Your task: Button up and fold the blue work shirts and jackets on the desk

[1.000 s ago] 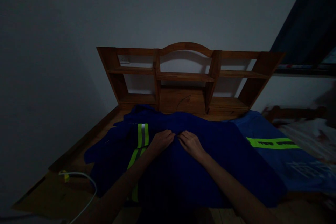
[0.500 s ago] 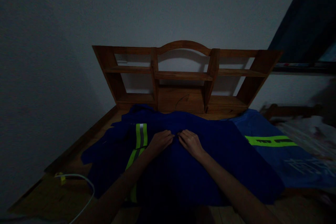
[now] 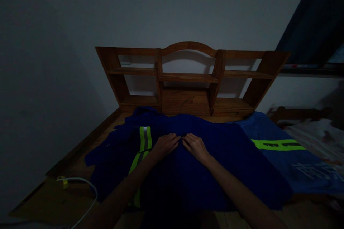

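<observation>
A dark blue work jacket (image 3: pixel 215 171) lies spread on a wooden surface in front of me. Yellow-green reflective strips (image 3: pixel 145 139) run down its left part. Over the middle of the cloth, my left hand (image 3: pixel 166 145) has its fingers bent and the tips pinched together on the fabric. Facing it, my right hand (image 3: pixel 195 146) pinches the same fabric, its fingertips almost meeting the left ones. What lies under the fingertips is too dark to make out.
Behind the jacket stands a wooden shelf headboard (image 3: pixel 188 77) against the wall. To the right lies a lighter blue garment (image 3: pixel 276 164) with a yellow-green band and white lettering. A white cable (image 3: pixel 91 186) curves at the lower left, with a yellow piece near its end.
My left hand has shifted slightly right, so the fingertips of both hands are closer together. The jacket lies essentially as before.
</observation>
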Motion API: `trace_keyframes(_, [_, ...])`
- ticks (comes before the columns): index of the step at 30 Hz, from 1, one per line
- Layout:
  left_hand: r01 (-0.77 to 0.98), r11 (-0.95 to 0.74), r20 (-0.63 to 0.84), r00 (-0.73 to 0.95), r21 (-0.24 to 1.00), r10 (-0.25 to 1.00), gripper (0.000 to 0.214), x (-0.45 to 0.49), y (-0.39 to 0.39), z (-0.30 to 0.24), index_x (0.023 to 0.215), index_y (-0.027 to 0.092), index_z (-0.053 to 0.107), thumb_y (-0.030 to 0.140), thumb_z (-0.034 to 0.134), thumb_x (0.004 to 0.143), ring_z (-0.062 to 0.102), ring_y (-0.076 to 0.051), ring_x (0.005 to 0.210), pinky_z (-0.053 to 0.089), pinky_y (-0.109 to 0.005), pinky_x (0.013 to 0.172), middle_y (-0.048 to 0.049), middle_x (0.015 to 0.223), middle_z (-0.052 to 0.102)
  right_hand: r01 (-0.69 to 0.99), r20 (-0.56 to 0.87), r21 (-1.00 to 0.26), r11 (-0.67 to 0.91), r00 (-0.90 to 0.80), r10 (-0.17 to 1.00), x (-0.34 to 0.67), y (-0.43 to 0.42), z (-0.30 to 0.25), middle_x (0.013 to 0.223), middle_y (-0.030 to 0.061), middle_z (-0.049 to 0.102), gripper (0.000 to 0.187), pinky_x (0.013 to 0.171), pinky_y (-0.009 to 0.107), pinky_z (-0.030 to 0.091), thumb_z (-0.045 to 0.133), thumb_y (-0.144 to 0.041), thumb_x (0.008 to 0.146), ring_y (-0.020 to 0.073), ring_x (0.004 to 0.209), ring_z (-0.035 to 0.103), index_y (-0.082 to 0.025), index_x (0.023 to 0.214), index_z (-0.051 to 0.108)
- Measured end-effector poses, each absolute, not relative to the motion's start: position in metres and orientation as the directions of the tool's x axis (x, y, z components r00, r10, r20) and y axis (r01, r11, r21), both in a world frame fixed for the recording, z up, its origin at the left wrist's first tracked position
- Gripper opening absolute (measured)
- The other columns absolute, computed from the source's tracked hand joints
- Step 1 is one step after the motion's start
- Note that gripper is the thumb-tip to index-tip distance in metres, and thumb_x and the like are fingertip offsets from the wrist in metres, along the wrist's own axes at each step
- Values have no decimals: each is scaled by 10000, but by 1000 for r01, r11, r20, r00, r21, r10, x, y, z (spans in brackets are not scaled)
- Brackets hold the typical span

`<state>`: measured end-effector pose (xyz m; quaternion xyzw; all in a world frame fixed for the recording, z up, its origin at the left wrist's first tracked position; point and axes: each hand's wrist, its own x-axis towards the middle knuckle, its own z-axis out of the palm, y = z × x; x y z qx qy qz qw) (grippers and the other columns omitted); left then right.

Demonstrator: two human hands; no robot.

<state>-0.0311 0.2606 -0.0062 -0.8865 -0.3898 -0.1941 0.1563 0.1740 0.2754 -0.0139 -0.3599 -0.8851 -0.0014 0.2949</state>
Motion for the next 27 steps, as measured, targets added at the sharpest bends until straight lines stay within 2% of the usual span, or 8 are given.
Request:
trace_keyframes(9, [749,-658,477,608,-77,635,215,-32,265,-13,1088,199,556,217,422,921,559,-158,880,448,-266,713,-42,913,577,653,512,-189,733,-572,641,173,273,-12,879,69,611,258,776,291,448,374,-264,962,176,872,568,-185,998,617])
trace_keyframes(17, [801,-598,507,525,-23,684,215,-28,263,-6,1083,190,534,197,381,933,544,-163,927,455,-271,751,-44,954,555,661,517,-255,706,-524,677,175,273,-9,951,55,601,188,819,306,448,468,-202,910,184,928,549,-197,1059,584])
trace_keyframes(23, [831,-554,547,436,60,714,236,-27,263,-3,1093,201,527,165,355,935,541,-162,920,460,-282,786,-47,960,544,711,507,-310,631,-438,742,190,278,-2,1091,45,558,431,896,332,447,576,-71,776,201,1038,511,-236,1172,528])
trace_keyframes(27, [826,-549,522,416,125,745,228,-28,265,-4,1064,201,535,181,343,943,544,-153,915,462,-277,789,-42,977,544,721,470,-293,628,-464,751,221,280,11,1163,55,520,506,917,348,448,621,-77,737,214,1090,494,-257,1200,522])
